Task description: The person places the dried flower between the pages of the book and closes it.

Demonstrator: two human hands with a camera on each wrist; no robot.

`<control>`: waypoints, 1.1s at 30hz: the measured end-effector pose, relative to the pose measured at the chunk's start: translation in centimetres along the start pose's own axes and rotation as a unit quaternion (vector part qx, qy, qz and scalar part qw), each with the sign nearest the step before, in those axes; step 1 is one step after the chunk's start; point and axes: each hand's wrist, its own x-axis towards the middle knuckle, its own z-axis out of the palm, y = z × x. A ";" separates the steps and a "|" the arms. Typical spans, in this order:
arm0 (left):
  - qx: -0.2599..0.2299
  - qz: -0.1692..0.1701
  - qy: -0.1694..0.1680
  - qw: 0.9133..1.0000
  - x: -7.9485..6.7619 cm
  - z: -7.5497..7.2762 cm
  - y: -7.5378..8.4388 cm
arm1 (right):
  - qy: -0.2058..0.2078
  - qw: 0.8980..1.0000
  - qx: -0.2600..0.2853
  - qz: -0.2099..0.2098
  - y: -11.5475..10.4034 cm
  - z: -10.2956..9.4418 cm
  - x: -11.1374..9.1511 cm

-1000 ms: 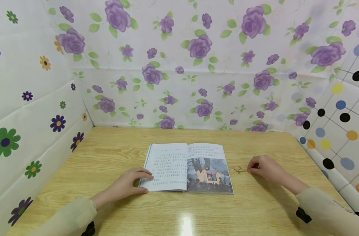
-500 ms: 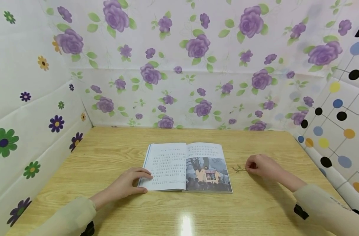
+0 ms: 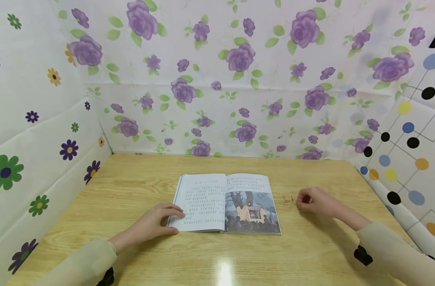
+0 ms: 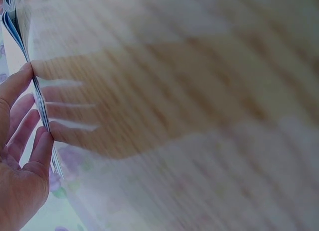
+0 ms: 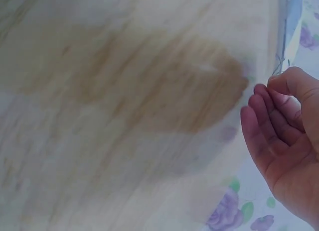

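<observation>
An open book point(image 3: 203, 198) lies on the wooden table, text on its left page and a dark illustration on the right. My left hand point(image 3: 156, 220) rests at the book's lower left corner, fingers over the page and thumb by the bottom edge. In the left wrist view the left hand point(image 4: 25, 166) touches the book's edge point(image 4: 41, 101) with its fingertips. To the right of the book, my right hand point(image 3: 317, 203) pinches a thin dried sprig point(image 3: 286, 201) between thumb and fingers. The sprig point(image 5: 279, 66) shows just past the thumb in the right wrist view; its lower stem is hidden.
The table point(image 3: 138, 174) has a glossy wood-grain top. Behind it hangs a cloth with purple roses point(image 3: 240, 57). A flower-print cloth point(image 3: 24, 139) stands at the left and a dotted cloth point(image 3: 418, 159) at the right.
The sprig has turned in my right fingers and its branches now look more upright. My left hand and the book stay in place.
</observation>
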 end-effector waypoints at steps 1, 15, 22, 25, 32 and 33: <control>0.000 0.000 0.001 1.000 0.0 0.0 0.0 | 0.002 1.000 0.005 0.004 0.0 -0.1 0.0; -0.002 -0.007 -0.001 1.000 -0.1 0.1 -0.1 | -0.015 0.992 0.107 0.061 -2.4 -1.2 3.8; -0.002 -0.008 0.000 1.000 -0.1 0.1 -0.1 | -0.007 0.983 0.163 0.079 -4.6 -0.4 5.8; -0.003 -0.009 0.000 1.000 -0.1 0.1 -0.1 | -0.010 0.979 0.190 0.078 -5.4 0.3 6.6; -0.001 -0.007 -0.001 1.000 0.0 0.2 -0.2 | -0.007 0.973 0.219 0.075 -7.2 1.6 8.0; 0.000 -0.007 -0.001 1.000 0.0 0.2 -0.2 | -0.007 0.973 0.218 0.074 -7.3 1.8 8.2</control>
